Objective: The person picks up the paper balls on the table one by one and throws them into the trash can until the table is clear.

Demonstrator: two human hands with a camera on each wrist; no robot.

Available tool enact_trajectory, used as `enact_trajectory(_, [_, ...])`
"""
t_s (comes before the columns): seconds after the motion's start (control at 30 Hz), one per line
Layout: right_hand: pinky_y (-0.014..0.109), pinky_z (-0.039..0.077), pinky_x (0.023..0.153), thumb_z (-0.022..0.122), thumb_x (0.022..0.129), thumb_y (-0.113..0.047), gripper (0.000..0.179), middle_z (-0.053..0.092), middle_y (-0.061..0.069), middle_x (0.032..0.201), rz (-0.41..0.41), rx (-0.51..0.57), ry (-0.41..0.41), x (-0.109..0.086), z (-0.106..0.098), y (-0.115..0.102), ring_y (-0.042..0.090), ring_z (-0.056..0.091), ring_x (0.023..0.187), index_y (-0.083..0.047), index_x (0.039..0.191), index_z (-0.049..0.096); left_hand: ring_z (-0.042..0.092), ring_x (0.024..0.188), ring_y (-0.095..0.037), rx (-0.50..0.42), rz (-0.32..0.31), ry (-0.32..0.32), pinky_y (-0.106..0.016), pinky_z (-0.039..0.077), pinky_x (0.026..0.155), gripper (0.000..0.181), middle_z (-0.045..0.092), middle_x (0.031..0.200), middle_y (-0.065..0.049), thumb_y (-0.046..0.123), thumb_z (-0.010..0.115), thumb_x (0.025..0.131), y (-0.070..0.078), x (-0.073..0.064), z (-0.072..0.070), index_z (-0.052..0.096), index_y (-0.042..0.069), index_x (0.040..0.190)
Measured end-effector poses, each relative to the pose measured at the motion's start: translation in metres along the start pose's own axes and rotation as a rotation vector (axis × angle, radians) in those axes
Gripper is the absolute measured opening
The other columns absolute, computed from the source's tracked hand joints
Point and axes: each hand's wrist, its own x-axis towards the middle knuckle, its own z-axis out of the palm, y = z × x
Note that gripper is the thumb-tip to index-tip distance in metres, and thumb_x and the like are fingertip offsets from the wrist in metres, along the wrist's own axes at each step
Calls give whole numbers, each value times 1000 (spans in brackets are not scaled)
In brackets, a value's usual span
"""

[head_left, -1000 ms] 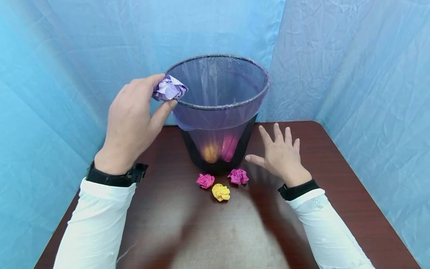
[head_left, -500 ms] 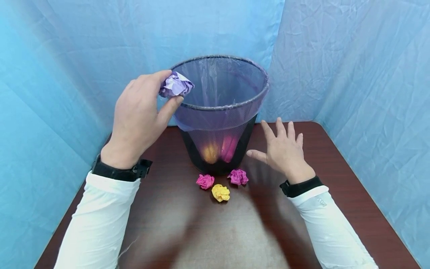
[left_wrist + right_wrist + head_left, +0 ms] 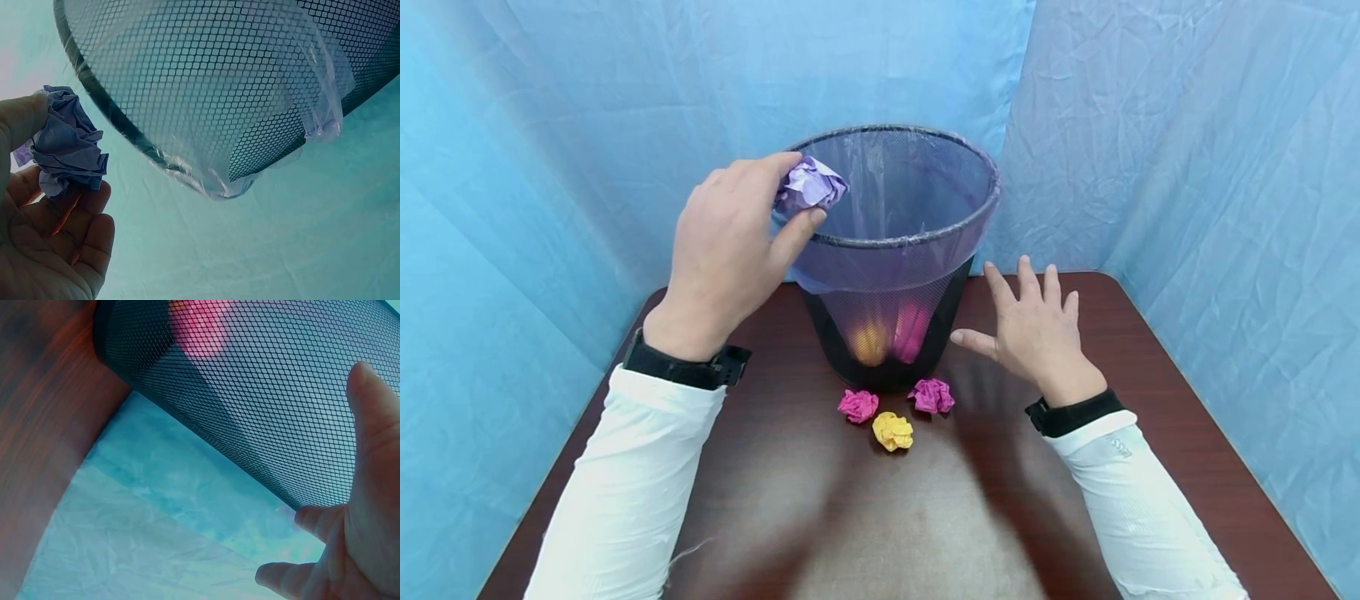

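Observation:
My left hand [image 3: 727,237] pinches a crumpled purple paper ball [image 3: 812,183] between thumb and fingers, at the left side of the bin's rim. In the left wrist view the purple paper ball [image 3: 67,142] shows just outside the rim. The black mesh wastebasket [image 3: 887,275] stands upright, lined with a clear plastic bag folded over its rim. Through the mesh, orange-yellow and pink shapes show at the bottom. My right hand [image 3: 1037,337] hovers to the right of the basket with its fingers spread, holding nothing. In the right wrist view its fingers [image 3: 375,412] overlap the mesh wall.
On the brown table [image 3: 925,517], in front of the basket, lie a pink paper ball [image 3: 858,406], a yellow paper ball [image 3: 892,432] and a magenta paper ball [image 3: 932,396]. Light blue cloth [image 3: 715,75] hangs behind and on both sides of the table.
My left hand has moved right and slightly up with the purple paper ball, which now overlaps the basket's opening more. My right hand has shifted slightly up and right, fingers still spread.

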Motion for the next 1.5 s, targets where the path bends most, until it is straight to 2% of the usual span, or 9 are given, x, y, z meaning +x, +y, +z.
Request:
enact_trajectory(0.23, [84,13,112,55,83,-88,112,12,31,170,-7,-1,12,1,-5,-1,60,5,154,-25,169,18,66,114,-37,28,-47,-71,-55,52,93,55,71,130,-18,35,72,99,3,5,5,61,4,143])
enact_trajectory(0.43, [84,13,112,56,83,-88,113,12,31,170,-7,-1,27,3,-7,0,60,5,154,-25,169,19,66,115,-38,45,-60,-116,-55,52,93,55,71,129,-18,38,71,99,2,7,11,61,5,143])
enact_trajectory(0.73, [84,12,112,59,85,-84,111,10,30,171,-6,2,32,5,-11,-1,60,4,155,-26,169,16,65,119,-37,48,-68,-147,-57,51,95,56,70,133,-16,39,69,101,2,9,18,60,6,144])
enact_trajectory(1.17, [83,12,113,50,80,-94,115,9,28,172,-10,-1,55,8,-17,-3,59,4,155,-29,169,16,63,125,-38,44,-108,-207,-59,49,100,58,68,138,-16,43,64,103,1,10,21,57,7,149])
enact_trajectory(1.5, [84,12,112,48,79,-95,117,9,29,172,-11,-6,51,8,-20,-5,59,3,155,-29,169,14,61,130,-39,36,-132,-268,-61,46,105,61,65,143,-15,46,59,105,0,11,22,52,10,153])
